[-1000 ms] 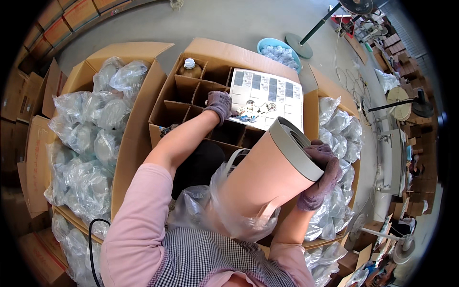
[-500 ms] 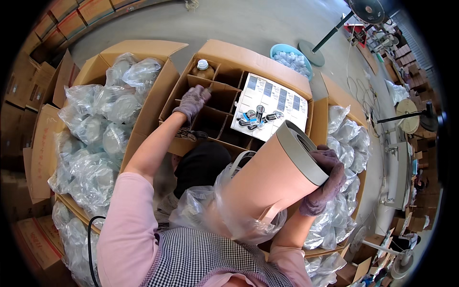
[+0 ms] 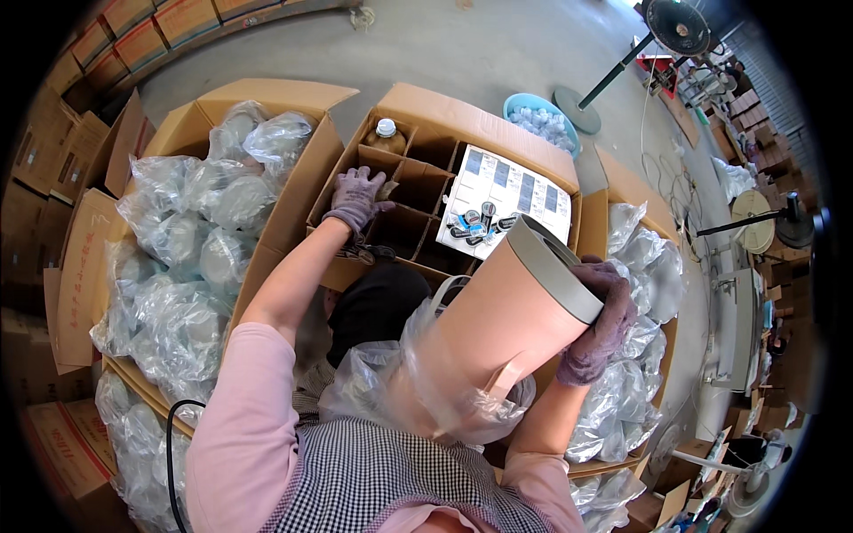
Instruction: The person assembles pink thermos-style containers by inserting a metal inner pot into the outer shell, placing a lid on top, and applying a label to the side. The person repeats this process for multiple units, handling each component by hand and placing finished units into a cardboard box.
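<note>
My right hand (image 3: 602, 322), in a purple-grey glove, grips the grey-rimmed end of a pink thermos jug (image 3: 502, 302). The jug leans across my lap, its grey end up and to the right, and its lower part sits in a clear plastic bag (image 3: 360, 382). A pink handle or strap stands out from its side. Over on the left, my gloved left hand (image 3: 357, 197) is spread open above the divided cardboard carton (image 3: 484, 111). A small brownish piece shows by its fingers; whether they touch it, I cannot tell. One carton cell holds a brown bottle with a white cap (image 3: 386, 135).
A white printed sheet or flat box (image 3: 524, 182) lies on the carton, with several small dark-and-blue tags (image 3: 480, 222) on top. Cartons of bagged clear items (image 3: 173, 293) flank me. Beyond are a blue basin (image 3: 540, 120) of pale pieces and a standing fan (image 3: 677, 27).
My left hand has come back slightly toward me over the carton, and its fingers have spread. The jug has tilted a little more upright, still held by my right hand.
</note>
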Demonstrator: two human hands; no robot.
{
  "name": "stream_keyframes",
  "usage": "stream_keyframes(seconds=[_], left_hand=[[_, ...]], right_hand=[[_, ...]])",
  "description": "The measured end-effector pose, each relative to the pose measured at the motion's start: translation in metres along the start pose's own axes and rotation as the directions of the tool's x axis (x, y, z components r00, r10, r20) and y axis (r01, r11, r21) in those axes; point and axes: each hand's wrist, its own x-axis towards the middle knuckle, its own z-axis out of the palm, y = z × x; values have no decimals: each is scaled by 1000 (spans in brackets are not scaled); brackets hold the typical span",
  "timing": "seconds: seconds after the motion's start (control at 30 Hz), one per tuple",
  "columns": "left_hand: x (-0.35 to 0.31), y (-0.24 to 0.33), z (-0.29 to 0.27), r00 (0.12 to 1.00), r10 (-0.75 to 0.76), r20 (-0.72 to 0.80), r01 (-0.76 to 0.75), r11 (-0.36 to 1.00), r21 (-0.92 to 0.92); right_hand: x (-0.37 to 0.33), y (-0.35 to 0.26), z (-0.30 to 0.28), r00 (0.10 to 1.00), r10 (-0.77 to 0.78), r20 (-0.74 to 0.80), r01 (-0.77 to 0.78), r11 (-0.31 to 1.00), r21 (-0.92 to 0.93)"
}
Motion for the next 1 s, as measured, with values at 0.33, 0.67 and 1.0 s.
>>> stream_keyframes(seconds=[0.33,0.67,1.0], left_hand=[[-8,12,-85,953,-94,-289,-111,778,-619],[-80,108,-226,796,341,-500,-587,230,-776],[-72,100,-224,885,208,-416,-437,67,-897]], right_hand=[[6,5,8,992,48,120,-67,985,158],[33,6,40,956,-54,287,-101,861,499],[36,48,93,961,-105,257,-152,575,804]])
